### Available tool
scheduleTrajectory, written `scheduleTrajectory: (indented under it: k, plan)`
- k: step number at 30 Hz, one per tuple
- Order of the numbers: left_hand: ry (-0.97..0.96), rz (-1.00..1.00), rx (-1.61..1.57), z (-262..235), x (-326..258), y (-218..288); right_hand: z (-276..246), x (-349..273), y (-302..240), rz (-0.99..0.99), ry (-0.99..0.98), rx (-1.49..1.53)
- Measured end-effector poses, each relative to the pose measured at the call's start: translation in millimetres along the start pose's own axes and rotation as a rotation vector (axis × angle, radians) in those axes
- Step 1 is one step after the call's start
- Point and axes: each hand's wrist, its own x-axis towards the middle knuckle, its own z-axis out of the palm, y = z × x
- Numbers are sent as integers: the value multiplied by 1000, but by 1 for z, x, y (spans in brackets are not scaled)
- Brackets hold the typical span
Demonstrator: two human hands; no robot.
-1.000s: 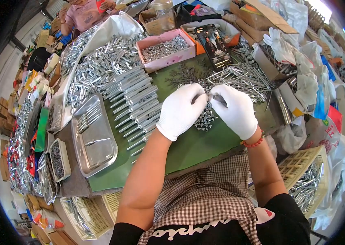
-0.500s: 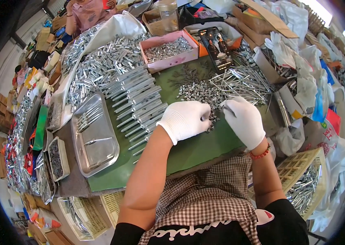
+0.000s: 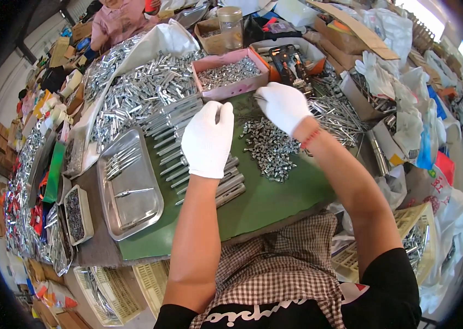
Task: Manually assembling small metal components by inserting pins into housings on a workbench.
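Observation:
My left hand (image 3: pixel 208 140), in a white glove, is closed above a row of metal tubes with thin rods (image 3: pixel 174 159). Its thumb and forefinger meet at the top; whatever they hold is too small to make out. My right hand (image 3: pixel 286 107), gloved too, has its fingers pressed together over the dark thin pieces (image 3: pixel 245 104) on the green tabletop. What lies in its fingertips is hidden. Between my hands and nearer me spreads a heap of small shiny metal bits (image 3: pixel 270 148). Long thin rods (image 3: pixel 335 120) lie beyond my right wrist.
A metal tray (image 3: pixel 133 205) with a few slim parts stands left. Behind are a pink box (image 3: pixel 229 88) of small parts, a phone (image 3: pixel 290 66) and a glass jar (image 3: pixel 230 30). Silver tubes (image 3: pixel 144 90) pile up far left. Another person (image 3: pixel 119 24) sits across.
My left hand has moved left, from the heap of small bits to over the tubes. My right hand has gone forward and left to the dark thin pieces.

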Motion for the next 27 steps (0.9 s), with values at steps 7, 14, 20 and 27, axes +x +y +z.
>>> scheduleTrajectory:
  k: [7, 14, 20, 27]
  plan:
    - [-11, 26, 54, 5, -4, -6, 20, 47, -37, 206, -221, -174]
    - [-49, 38, 17, 6, -4, 1, 16, 50, -35, 226, -268, -156]
    - [-73, 66, 18, 9, -5, -4, -5, 25, -24, 115, -60, 154]
    - [-367, 168, -259, 8, -11, 19, -40, -46, -21, 387, -71, 1156]
